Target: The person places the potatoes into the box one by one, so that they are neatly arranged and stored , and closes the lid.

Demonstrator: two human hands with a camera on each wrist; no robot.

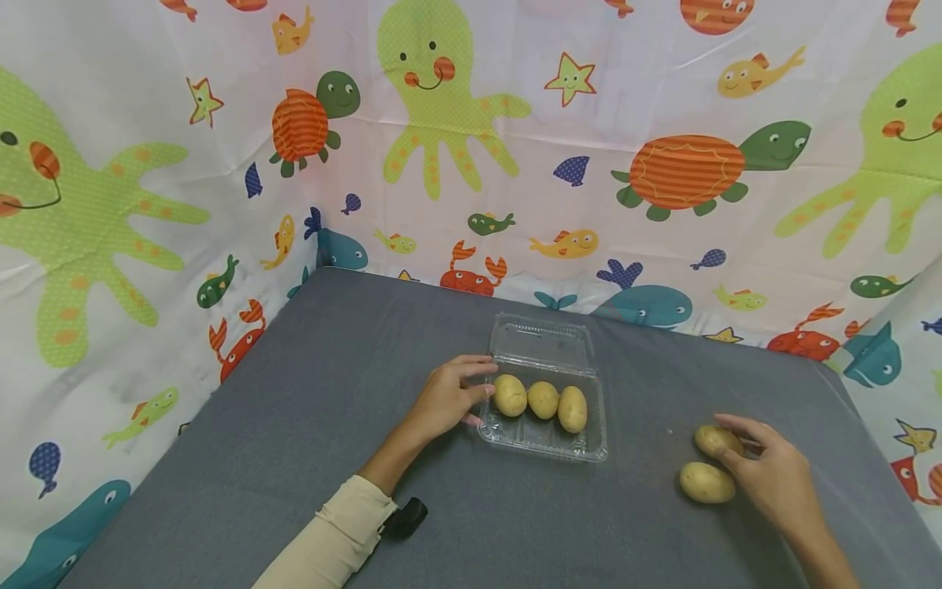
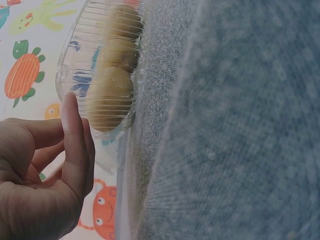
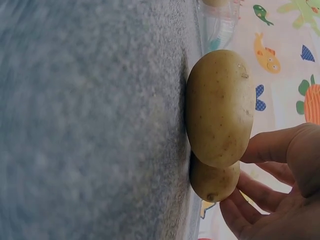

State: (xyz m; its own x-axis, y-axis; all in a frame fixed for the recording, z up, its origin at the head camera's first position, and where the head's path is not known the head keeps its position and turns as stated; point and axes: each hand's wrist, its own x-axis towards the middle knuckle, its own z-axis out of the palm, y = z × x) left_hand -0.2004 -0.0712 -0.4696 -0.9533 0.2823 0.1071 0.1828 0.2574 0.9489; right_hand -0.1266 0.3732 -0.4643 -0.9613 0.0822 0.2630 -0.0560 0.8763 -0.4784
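A clear plastic clamshell container (image 1: 545, 446) lies on the cloth with its lid (image 1: 545, 339) folded back. Three potatoes sit in a row in its base: a left potato (image 1: 509, 395), a middle potato (image 1: 543, 400) and a right potato (image 1: 572, 409). At the container's left side, my left hand (image 1: 445, 401) touches the rim with relaxed fingers. To the right, two loose potatoes lie close together. My right hand (image 1: 776, 474) pinches the farther potato (image 1: 712, 440) between thumb and fingers; the nearer potato (image 1: 706, 483) partly hides it in the right wrist view.
Grey cloth (image 1: 368, 343) covers the table. A curtain printed with sea animals (image 1: 530, 180) hangs behind and along the sides. A dark wrist device (image 1: 405, 518) sits by the left sleeve (image 1: 346, 523).
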